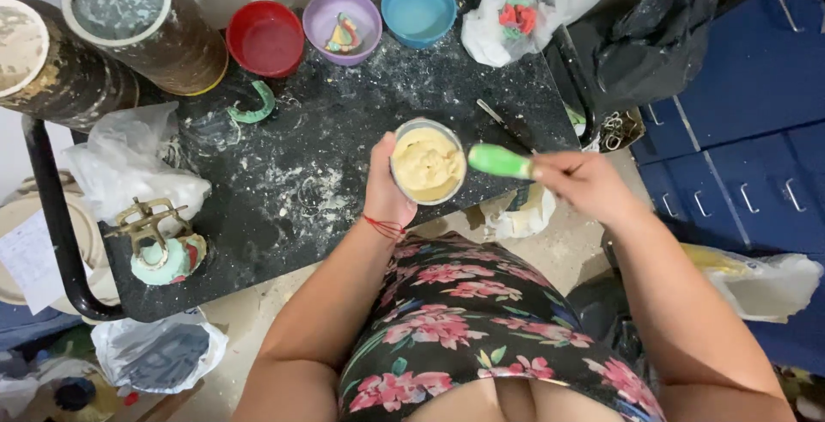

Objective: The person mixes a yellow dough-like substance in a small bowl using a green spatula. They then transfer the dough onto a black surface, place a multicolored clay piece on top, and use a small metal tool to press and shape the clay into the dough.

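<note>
Head view, looking straight down: the left hand point(385, 183) wraps its fingers around a small mixing bowl point(427, 162), holding it just above the near edge of the dark, powder-dusted worktop point(344, 130), while the right hand point(583, 183) closes its fingers on the green handle of a spatula point(501, 162) whose blade end reaches over the bowl's right rim (the blade itself is too blurred to make out). Inside the bowl sits a pale yellow paste that looks thick and lumpy, heaped in the middle and not levelled, so I judge the mixing to be well under way but not finished: the mass seems wetted through, with no dry powder showing on top, yet it is not smooth. At the far edge of the worktop stand a red bowl point(265, 39), a purple bowl point(342, 25) with a small coloured piece in it, and a blue bowl point(418, 9); none of these holds any of the yellow paste. A green arch-shaped tray point(254, 110) lies near the red bowl, unfilled as far as I can see. Two large round canisters point(146, 22) stand at the far left, and a brass clamp frame point(159, 237) rests at the worktop's near left corner, well apart from both hands.
</note>
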